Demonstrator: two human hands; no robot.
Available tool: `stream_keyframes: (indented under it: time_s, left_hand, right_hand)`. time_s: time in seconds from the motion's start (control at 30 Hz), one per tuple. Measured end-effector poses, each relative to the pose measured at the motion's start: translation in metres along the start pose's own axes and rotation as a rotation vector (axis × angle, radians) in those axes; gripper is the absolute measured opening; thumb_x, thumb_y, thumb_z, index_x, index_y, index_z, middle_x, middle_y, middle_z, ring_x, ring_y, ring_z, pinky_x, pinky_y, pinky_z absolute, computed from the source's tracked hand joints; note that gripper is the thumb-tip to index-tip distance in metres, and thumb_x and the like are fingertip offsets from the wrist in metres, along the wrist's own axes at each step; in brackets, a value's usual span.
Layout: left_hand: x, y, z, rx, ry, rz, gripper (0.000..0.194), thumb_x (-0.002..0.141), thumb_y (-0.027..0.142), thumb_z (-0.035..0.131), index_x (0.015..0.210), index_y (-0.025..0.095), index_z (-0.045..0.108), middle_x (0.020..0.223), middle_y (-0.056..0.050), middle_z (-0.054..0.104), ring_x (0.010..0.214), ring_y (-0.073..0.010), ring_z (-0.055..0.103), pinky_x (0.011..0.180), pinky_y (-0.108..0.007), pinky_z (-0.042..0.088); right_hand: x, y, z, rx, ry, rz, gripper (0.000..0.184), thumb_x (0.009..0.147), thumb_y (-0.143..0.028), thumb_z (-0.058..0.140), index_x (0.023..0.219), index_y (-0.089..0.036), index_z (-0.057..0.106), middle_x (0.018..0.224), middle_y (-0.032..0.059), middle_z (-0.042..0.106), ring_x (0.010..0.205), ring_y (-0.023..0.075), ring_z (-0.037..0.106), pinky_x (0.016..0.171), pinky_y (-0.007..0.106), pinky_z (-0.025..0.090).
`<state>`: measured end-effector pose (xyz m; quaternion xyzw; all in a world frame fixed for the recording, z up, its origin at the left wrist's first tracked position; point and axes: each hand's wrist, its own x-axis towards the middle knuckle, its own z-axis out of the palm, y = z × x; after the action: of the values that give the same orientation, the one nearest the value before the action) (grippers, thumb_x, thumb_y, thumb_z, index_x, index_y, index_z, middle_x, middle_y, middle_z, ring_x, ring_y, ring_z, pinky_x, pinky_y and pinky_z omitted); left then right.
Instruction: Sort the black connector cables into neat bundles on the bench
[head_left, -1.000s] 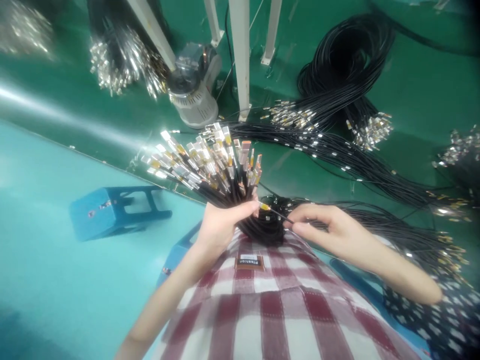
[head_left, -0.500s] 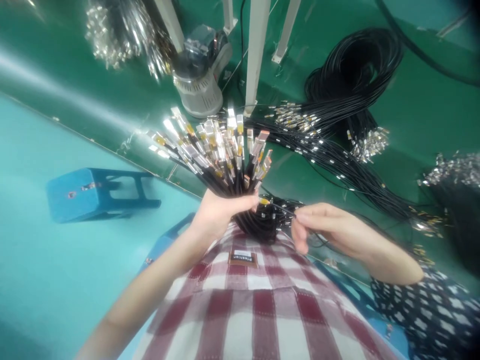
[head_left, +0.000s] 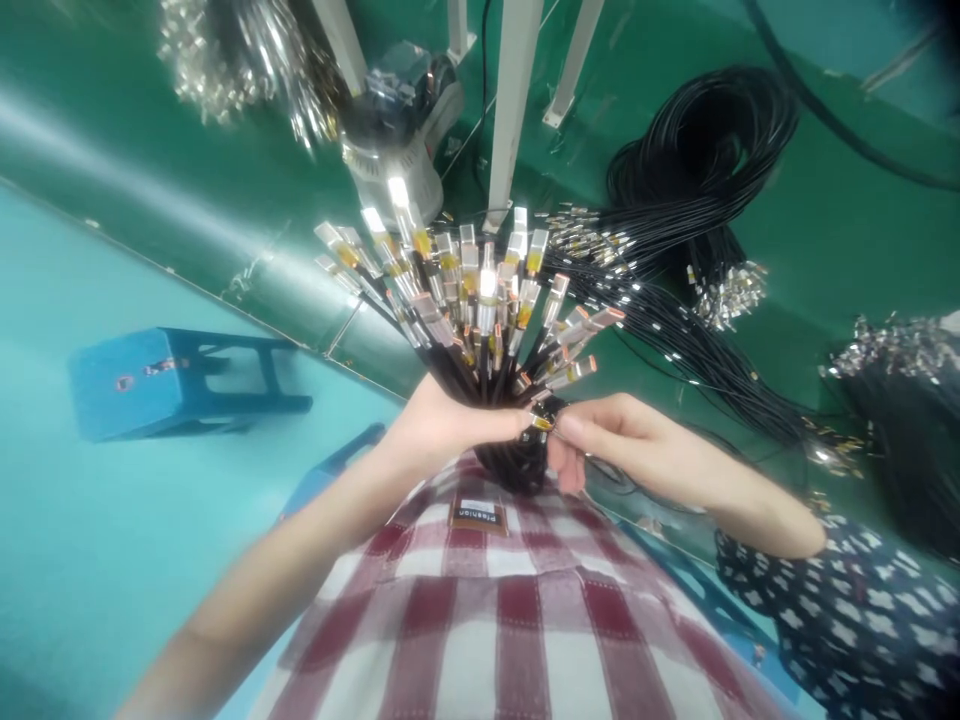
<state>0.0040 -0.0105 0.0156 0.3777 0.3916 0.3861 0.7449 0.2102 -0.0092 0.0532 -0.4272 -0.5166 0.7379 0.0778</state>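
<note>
Gathering is under way: a bundle of black cables [head_left: 480, 385], connectors fanned toward 12 o'clock, is clenched in the left hand [head_left: 442, 425]. At its 3 o'clock, one connector [head_left: 541, 422] is pinched by the right hand [head_left: 611, 440]; tucking it in seems needed next.

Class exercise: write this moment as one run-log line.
left hand: grips fanned bundle of black cables with metal plugs | right hand: pinches one plug end at bundle | nearby: green table, blue plastic stool
</note>
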Motion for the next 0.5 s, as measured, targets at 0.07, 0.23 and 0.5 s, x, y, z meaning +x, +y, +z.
stream_keyframes:
  time_s: [0.07,0.23,0.5]
  left_hand:
    - [0.000,0.000,0.001,-0.022,0.006,-0.003,0.008,0.067,0.016,0.079,0.072,0.016,0.073,0.065,-0.001,0.066,0.059,-0.0137,0.061,0.061,-0.027,0.051]
    - [-0.001,-0.003,0.000,-0.011,0.078,-0.002,0.013,0.065,0.018,0.081,0.074,0.016,0.072,0.068,-0.001,0.065,0.060,-0.0125,0.059,0.064,-0.027,0.051]
    - [-0.003,-0.004,-0.002,0.012,0.112,-0.014,0.015,0.064,0.017,0.082,0.075,0.015,0.071,0.070,-0.001,0.066,0.066,-0.0134,0.061,0.068,-0.027,0.051]
  right_hand:
    - [-0.002,0.000,0.000,-0.043,0.056,-0.015,0.049,0.097,-0.053,0.041,0.083,-0.013,0.066,0.072,0.0065,0.069,0.068,0.0151,0.064,0.068,0.027,0.051]
    - [-0.005,0.002,0.010,-0.146,0.148,-0.102,0.036,0.097,-0.040,0.047,0.076,-0.015,0.063,0.073,0.0043,0.069,0.069,0.0137,0.063,0.067,0.024,0.048]
    - [0.002,0.002,0.016,-0.364,0.301,-0.208,0.028,0.092,-0.030,0.050,0.071,-0.016,0.063,0.068,0.0030,0.067,0.061,0.0125,0.057,0.069,0.028,0.042]
